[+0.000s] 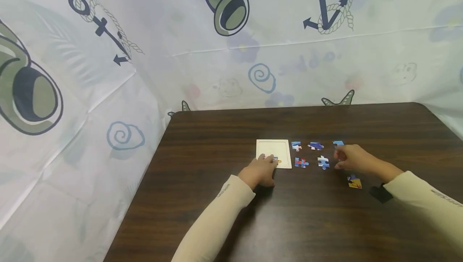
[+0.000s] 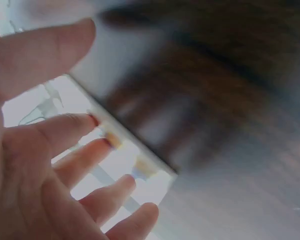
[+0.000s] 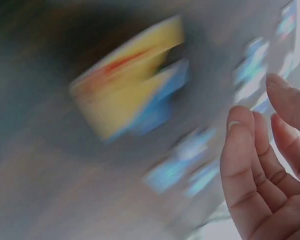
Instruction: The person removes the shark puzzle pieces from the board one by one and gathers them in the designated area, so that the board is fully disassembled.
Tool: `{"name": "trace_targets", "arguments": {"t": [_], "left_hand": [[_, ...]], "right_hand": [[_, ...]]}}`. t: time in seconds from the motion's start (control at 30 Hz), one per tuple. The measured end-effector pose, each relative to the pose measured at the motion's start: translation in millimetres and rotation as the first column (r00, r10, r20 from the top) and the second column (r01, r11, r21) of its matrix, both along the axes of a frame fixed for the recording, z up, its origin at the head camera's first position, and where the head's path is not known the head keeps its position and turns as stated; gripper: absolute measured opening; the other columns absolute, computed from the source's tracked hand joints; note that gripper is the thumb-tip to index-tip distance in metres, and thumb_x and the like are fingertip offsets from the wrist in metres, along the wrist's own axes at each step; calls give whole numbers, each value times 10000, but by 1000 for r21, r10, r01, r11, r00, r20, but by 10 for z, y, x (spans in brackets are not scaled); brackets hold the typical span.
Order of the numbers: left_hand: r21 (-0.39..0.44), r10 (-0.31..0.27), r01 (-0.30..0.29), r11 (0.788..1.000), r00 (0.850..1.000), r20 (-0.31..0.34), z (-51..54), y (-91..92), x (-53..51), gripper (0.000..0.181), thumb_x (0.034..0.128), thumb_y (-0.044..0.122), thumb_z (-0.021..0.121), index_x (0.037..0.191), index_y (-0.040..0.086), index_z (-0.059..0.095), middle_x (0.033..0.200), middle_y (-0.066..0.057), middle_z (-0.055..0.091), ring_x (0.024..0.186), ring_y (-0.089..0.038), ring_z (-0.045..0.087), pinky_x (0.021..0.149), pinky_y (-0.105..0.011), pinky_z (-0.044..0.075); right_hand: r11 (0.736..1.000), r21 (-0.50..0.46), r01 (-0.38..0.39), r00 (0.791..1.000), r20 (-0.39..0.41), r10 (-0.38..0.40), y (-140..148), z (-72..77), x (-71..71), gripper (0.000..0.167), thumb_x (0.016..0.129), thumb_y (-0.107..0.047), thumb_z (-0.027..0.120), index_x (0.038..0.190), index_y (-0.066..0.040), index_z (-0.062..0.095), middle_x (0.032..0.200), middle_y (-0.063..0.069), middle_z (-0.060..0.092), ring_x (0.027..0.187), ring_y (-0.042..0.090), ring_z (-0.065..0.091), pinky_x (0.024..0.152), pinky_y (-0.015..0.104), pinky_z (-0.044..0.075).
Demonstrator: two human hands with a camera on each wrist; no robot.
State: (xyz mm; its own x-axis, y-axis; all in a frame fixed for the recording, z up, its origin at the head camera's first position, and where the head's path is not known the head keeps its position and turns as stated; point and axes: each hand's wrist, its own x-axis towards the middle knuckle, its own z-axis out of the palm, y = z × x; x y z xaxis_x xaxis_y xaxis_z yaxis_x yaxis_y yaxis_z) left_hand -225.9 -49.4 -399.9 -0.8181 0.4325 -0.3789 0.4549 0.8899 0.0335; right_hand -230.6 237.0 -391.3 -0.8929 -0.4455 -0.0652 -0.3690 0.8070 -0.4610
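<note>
A cream puzzle tray lies on the dark table. My left hand rests over its lower part, fingers spread; in the left wrist view the fingertips are at small coloured patches inside the tray, largely hidden. My right hand hovers among loose puzzle pieces, fingers bent and apart from the thumb, with nothing seen between them. A blue piece is just beyond it. A yellow and blue corner piece lies nearer the body. A white and blue piece sits left of the right hand.
More loose pieces lie right of the tray: a blue and white one, a dark blue one and a red and blue one. Brown wood table surrounds them. A patterned white curtain hangs behind and at left.
</note>
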Motion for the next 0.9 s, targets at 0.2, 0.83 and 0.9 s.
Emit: {"name": "trace_targets", "arguments": {"t": [0.2, 0.83, 0.9], "left_hand": [[-28, 5, -6, 1000, 999, -48, -52, 24, -87, 667, 851, 371, 655, 1444, 197, 408, 1542, 48, 364, 1413, -242, 379, 1110, -375, 390], [40, 7, -7, 999, 1000, 3, 12, -69, -166, 125, 863, 110, 575, 856, 83, 697, 1421, -12, 528, 1043, -134, 615, 791, -269, 515], [14, 5, -5, 1000, 1000, 8, 12, -59, -166, 160, 892, 105, 548, 922, 83, 704, 1480, -12, 462, 1153, -148, 602, 823, -288, 530]], "right_hand": [[986, 8, -166, 979, -120, 166, -751, 22, -197, 151, 769, -52, 727, 854, 13, 621, 733, 72, 610, 662, 111, 520, 603, 245, 454], [973, 164, -160, 985, 91, 146, -1661, -67, -493, 330, 670, -12, 778, 556, -94, 479, 542, -73, 384, 525, 69, 347, 471, 151, 279], [975, 170, -143, 985, 115, 125, -1665, -67, -513, 420, 656, -5, 774, 522, -139, 399, 514, -80, 341, 499, 65, 322, 454, 152, 257]]}}
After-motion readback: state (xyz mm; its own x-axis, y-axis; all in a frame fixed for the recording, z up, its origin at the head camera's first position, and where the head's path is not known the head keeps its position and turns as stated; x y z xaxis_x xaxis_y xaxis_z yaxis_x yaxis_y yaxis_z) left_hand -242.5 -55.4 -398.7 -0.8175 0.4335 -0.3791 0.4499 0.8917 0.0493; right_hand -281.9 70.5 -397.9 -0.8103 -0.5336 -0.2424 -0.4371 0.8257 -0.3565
